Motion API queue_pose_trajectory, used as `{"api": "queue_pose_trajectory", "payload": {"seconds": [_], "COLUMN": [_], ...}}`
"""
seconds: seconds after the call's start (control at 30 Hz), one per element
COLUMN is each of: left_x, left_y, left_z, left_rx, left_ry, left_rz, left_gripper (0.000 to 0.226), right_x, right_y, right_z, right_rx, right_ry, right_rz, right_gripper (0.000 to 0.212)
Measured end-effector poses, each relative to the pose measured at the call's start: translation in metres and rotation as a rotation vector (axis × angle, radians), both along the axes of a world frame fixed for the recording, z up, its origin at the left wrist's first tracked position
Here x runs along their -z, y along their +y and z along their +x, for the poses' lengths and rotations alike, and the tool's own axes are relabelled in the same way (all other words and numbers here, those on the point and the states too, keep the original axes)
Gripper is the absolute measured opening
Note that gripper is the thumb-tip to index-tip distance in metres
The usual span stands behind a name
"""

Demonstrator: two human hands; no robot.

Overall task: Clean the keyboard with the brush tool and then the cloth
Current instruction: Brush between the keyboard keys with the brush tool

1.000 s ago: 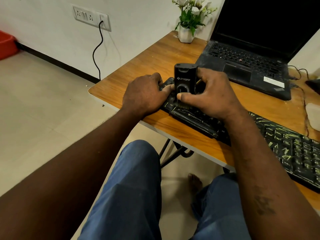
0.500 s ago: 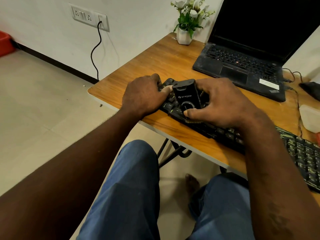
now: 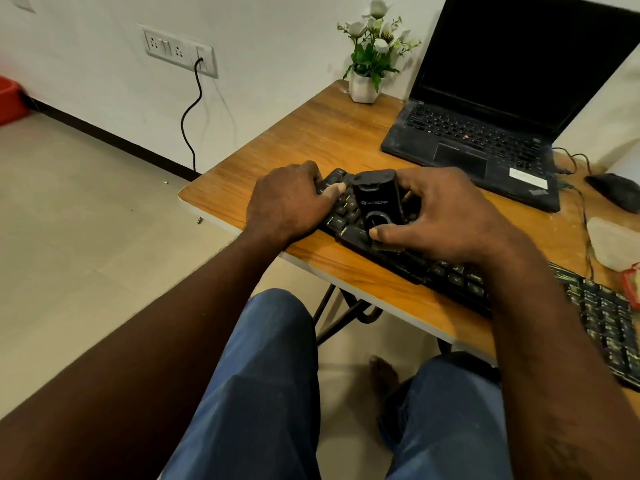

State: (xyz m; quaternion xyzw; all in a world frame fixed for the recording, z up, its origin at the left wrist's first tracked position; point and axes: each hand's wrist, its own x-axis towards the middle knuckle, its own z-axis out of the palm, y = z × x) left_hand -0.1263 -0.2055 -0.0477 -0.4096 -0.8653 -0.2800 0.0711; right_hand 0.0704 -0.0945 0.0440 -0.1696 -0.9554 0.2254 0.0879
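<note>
A long black keyboard [image 3: 602,317] with green-lit keys lies along the front edge of the wooden desk [image 3: 311,140]. My right hand [image 3: 446,220] grips a black block-shaped brush tool [image 3: 379,199], thumb on its front and fingers behind, and holds it tilted on the keyboard's left end. Its bristles show just under my thumb. My left hand [image 3: 287,202] rests on the keyboard's left corner, fingers curled over the far edge and thumb touching the tool. No cloth is clearly identifiable.
An open black laptop [image 3: 485,140] sits behind the keyboard, with a white flower pot [image 3: 363,88] to its left. A black mouse [image 3: 616,195], a pale lidded box [image 3: 613,244] and cables lie at the right. My knees are under the desk edge.
The brush tool has tipped from upright to leaning back and slid toward the keyboard's near edge with my right hand. My left hand has stayed on the corner.
</note>
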Motion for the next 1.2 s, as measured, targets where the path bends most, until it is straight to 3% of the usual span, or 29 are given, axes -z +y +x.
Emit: {"api": "queue_pose_trajectory", "payload": {"seconds": [0.17,0.27,0.4,0.53,0.67,0.83,1.07,1.2], "left_x": [-0.001,-0.003,-0.004,-0.003,-0.003,-0.002,0.002,0.0], "left_y": [-0.007,-0.007,-0.004,-0.003,-0.006,-0.002,0.0,-0.001], "left_z": [-0.001,0.0,0.0,0.0,0.0,0.001,0.002,0.01], "left_rx": [0.076,0.067,0.031,0.012,0.028,-0.014,-0.035,-0.068], "left_ry": [0.057,0.042,-0.031,-0.043,-0.003,-0.031,0.041,0.049], "left_rz": [-0.013,-0.019,-0.015,-0.016,-0.039,-0.025,-0.006,-0.021], "left_gripper": [0.024,0.024,0.04,0.053,0.034,0.052,0.056,0.063], "right_x": [0.022,0.027,0.018,0.02,0.026,0.025,0.026,0.027], "right_y": [-0.024,-0.024,-0.014,-0.017,-0.021,-0.006,0.013,0.009], "right_z": [-0.03,-0.027,-0.009,-0.016,-0.02,-0.001,0.028,0.028], "right_rx": [-0.048,-0.031,-0.02,0.019,-0.007,0.064,0.16,0.089], "right_ry": [0.152,0.214,0.126,0.218,0.198,0.259,0.264,0.253], "right_rz": [0.082,0.083,0.009,0.042,0.024,-0.029,-0.093,-0.159], "right_gripper": [0.035,0.046,0.057,0.056,0.055,0.06,0.062,0.059]}}
